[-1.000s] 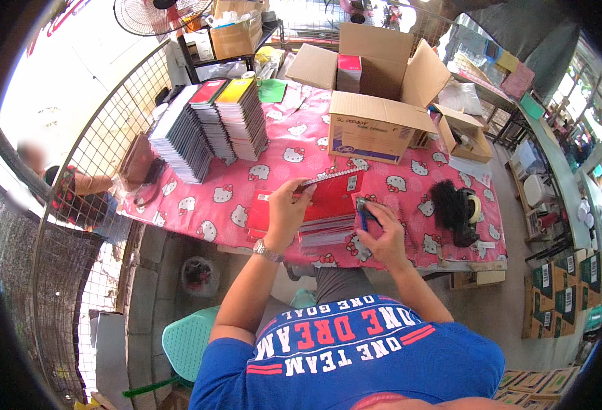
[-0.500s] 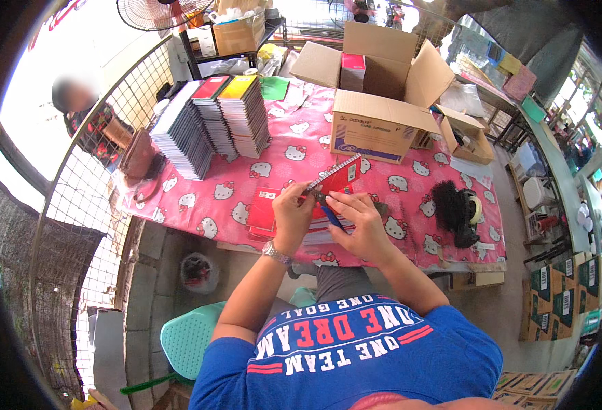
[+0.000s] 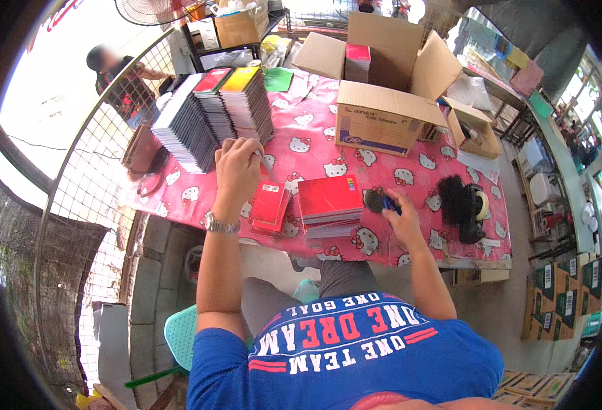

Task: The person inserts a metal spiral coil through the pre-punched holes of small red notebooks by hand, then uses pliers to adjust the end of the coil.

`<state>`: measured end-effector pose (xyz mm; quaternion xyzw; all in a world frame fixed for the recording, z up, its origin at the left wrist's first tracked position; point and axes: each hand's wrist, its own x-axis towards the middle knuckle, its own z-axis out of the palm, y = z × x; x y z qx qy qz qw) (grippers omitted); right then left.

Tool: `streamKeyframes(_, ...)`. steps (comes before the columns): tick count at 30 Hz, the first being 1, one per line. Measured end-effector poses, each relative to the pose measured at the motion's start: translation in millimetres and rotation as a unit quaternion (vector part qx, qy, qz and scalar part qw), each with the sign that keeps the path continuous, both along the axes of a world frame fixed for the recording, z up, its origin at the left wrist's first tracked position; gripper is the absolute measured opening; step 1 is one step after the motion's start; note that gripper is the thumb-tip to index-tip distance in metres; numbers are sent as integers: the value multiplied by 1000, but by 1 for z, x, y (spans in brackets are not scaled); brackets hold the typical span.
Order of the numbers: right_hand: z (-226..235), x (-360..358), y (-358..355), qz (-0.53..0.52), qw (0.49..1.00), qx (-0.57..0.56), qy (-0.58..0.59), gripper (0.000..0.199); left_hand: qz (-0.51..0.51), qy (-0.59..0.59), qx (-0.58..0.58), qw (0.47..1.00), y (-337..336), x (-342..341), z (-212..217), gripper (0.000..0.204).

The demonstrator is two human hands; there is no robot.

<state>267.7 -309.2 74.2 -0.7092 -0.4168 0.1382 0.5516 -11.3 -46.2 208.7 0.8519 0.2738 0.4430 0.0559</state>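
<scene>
My left hand (image 3: pixel 238 164) is raised in front of the tall notebook stacks, its fingers pinched around a small greyish thing I cannot make out. My right hand (image 3: pixel 405 217) holds a blue-handled tool (image 3: pixel 387 203), perhaps pliers, low over the table. Just left of that tool lies a small dark, roundish object (image 3: pixel 373 200). Between my hands sits a short pile of red notebooks (image 3: pixel 330 195). More red notebooks (image 3: pixel 268 199) lie beside it, below my left hand. Behind that hand stand tall stacks of notebooks, with a red-topped stack (image 3: pixel 213 82) and a yellow-topped stack (image 3: pixel 241 80).
An open cardboard box (image 3: pixel 376 123) stands at the back, a red notebook pack (image 3: pixel 358 61) inside. A black tape dispenser (image 3: pixel 470 212) is at the right. A smaller box (image 3: pixel 475 133) and a brown bag (image 3: pixel 140 152) flank the table. Beyond the wire fence is a person (image 3: pixel 127 85).
My hands have moved apart, the left toward the tall stacks, the right to the right with the blue-handled tool. The red spiral notebook has left my left hand; the red pile is now uncovered.
</scene>
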Motion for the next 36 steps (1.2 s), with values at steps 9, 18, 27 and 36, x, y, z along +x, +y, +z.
streamKeyframes(9, -108, 18, -21, 14, 940, -238, -243, 47, 17, 380, -202, 903, 49, 52, -172, 31)
streamKeyframes(18, -130, 114, -40, -180, 896, -310, -264, 29, -91, 18, -89, 992, -12, 55, -72, 26)
streamKeyframes(27, -72, 127, -27, -218, 880, -337, -255, 28, -220, 334, 35, 916, -92, 79, -68, 23)
streamKeyframes(36, 70, -9, 29, 126, 988, 45, -78, 32, -213, 212, -46, 953, -73, 78, -12, 18)
